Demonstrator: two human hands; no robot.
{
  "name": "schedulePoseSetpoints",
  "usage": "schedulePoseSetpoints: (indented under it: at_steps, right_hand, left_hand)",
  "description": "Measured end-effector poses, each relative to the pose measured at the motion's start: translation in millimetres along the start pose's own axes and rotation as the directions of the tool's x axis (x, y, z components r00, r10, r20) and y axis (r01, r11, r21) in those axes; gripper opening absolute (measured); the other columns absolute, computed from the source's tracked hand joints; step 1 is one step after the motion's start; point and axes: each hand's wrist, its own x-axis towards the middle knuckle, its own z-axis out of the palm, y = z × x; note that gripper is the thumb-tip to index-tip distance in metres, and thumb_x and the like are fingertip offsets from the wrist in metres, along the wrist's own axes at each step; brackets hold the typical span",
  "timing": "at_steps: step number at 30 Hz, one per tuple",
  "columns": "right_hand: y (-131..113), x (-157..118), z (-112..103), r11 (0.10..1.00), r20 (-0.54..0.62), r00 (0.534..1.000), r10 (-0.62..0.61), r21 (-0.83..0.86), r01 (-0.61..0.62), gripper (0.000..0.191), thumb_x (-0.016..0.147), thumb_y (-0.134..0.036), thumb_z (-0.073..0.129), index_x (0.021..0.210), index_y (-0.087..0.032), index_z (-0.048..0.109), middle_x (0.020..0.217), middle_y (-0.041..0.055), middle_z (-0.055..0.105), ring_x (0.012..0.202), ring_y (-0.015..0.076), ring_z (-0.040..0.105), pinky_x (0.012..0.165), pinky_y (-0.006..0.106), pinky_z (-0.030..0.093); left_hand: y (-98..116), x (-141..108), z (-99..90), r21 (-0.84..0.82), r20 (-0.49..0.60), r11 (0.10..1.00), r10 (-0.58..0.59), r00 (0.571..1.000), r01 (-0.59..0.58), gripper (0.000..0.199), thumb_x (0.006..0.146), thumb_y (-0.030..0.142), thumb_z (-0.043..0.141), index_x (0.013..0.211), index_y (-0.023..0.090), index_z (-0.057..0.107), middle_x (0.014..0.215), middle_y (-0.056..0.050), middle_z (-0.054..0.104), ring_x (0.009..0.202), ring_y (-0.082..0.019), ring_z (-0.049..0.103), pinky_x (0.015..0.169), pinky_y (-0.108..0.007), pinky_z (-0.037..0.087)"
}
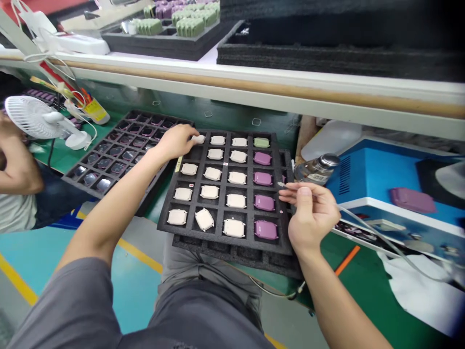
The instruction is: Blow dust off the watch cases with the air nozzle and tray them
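My left hand [178, 140] reaches to the far left corner of a black foam tray [220, 237]. Its thumb and fingertips close on a cream watch case [198, 139], partly covered by the fingers. Other cream cases [234, 228] fill most of the compartments; one near the front [204, 219] lies askew. The right column has several purple cases [266, 230] and a green case [261, 142] at the back. Over the tray's right edge, my right hand [314, 213] pinches a thin pale tube [378, 235], its small tip pointing left.
Another foam tray [63, 179] with dark glossy pieces lies left, near a white fan [31, 116] and a person's arm [22, 169]. Right stand a jar [316, 167] and a blue machine [363, 169] with a purple case on top. A shelf [254, 85] runs overhead.
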Motion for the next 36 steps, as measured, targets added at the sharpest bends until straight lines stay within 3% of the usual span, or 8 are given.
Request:
schedulePoseSetpoints:
  at_steps: [4,8,12,16,19,23,28,36]
  right_hand:
    - [-2,0,2,1.000,0.006,1.000,-0.019,0.002,0.019,0.029,0.093,-0.044,0.069,0.092,-0.016,0.066,0.085,0.0021,0.074,0.063,0.0127,0.072,0.059,0.026,0.060]
    - [-1,1,3,1.000,0.014,1.000,-0.028,0.010,0.028,0.028,0.093,-0.044,0.069,0.091,-0.016,0.065,0.084,0.0017,0.073,0.063,0.0128,0.072,0.058,0.025,0.060]
    - [0,2,2,0.998,-0.030,0.999,-0.032,0.051,0.034,0.026,0.094,-0.042,0.069,0.097,-0.017,0.063,0.087,0.0010,0.073,0.065,0.0125,0.072,0.058,0.025,0.060]
    - [0,3,2,0.997,-0.057,0.997,-0.055,0.042,0.058,0.027,0.095,-0.044,0.067,0.105,-0.020,0.060,0.091,0.0009,0.072,0.070,0.0140,0.074,0.059,0.027,0.062]
    - [0,4,2,0.992,-0.099,0.987,-0.124,0.024,0.127,0.025,0.097,-0.044,0.064,0.103,-0.020,0.062,0.094,0.0022,0.071,0.078,0.0160,0.076,0.066,0.031,0.066]
    - [1,4,1,0.977,-0.070,0.975,-0.213,-0.008,0.213,0.024,0.099,-0.042,0.062,0.100,-0.019,0.066,0.098,0.0044,0.072,0.089,0.0180,0.077,0.078,0.035,0.068]
    - [2,5,1,0.974,0.030,0.975,-0.218,-0.049,0.219,0.024,0.101,-0.044,0.058,0.102,-0.022,0.065,0.102,0.0060,0.074,0.098,0.0209,0.076,0.089,0.043,0.067]
    - [6,7,0,0.981,0.055,0.981,-0.188,-0.027,0.190,0.023,0.102,-0.045,0.057,0.104,-0.024,0.064,0.105,0.0064,0.074,0.104,0.0228,0.075,0.093,0.047,0.067]
  left_hand:
    - [-4,50,2.1,0.058,0.136,0.998,-0.040,0.990,0.033,0.043,0.080,0.028,0.062,0.120,0.019,0.077,0.122,-0.010,0.076,0.116,-0.029,0.067,0.102,-0.034,0.047]
    - [-13,69,-3.2,0.001,0.273,0.990,-0.136,0.952,0.141,0.044,0.067,0.032,0.075,0.108,0.017,0.080,0.105,-0.007,0.078,0.098,-0.026,0.069,0.088,-0.030,0.049]
    - [-14,66,-6.9,-0.186,0.128,0.949,-0.232,0.964,0.254,0.039,0.054,0.022,0.086,0.092,0.016,0.077,0.085,-0.003,0.075,0.088,-0.024,0.066,0.082,-0.033,0.050]
    - [50,42,-0.3,-0.653,-0.131,0.752,-0.237,0.963,0.097,0.032,0.064,0.026,0.088,0.091,0.016,0.073,0.078,0.001,0.073,0.081,-0.016,0.066,0.080,-0.032,0.051]
    - [131,12,13.5,-0.893,-0.102,0.449,-0.109,0.989,-0.042,0.023,0.073,0.027,0.084,0.089,0.015,0.072,0.084,-0.002,0.076,0.079,-0.016,0.069,0.072,-0.030,0.053]
    - [205,-18,38.2,-0.982,0.033,0.182,-0.058,0.998,0.043,0.016,0.074,0.019,0.081,0.085,0.013,0.071,0.080,-0.005,0.077,0.073,-0.015,0.071,0.068,-0.026,0.055]
    - [209,-26,58.1,-0.995,0.100,0.016,-0.073,0.992,0.101,0.024,0.075,0.021,0.080,0.097,0.013,0.072,0.094,-0.008,0.080,0.083,-0.018,0.075,0.073,-0.027,0.060]
    - [205,-27,60.3,-0.999,0.051,-0.021,-0.038,0.998,0.050,0.036,0.071,0.036,0.090,0.097,0.015,0.075,0.098,-0.009,0.081,0.091,-0.023,0.078,0.083,-0.034,0.063]
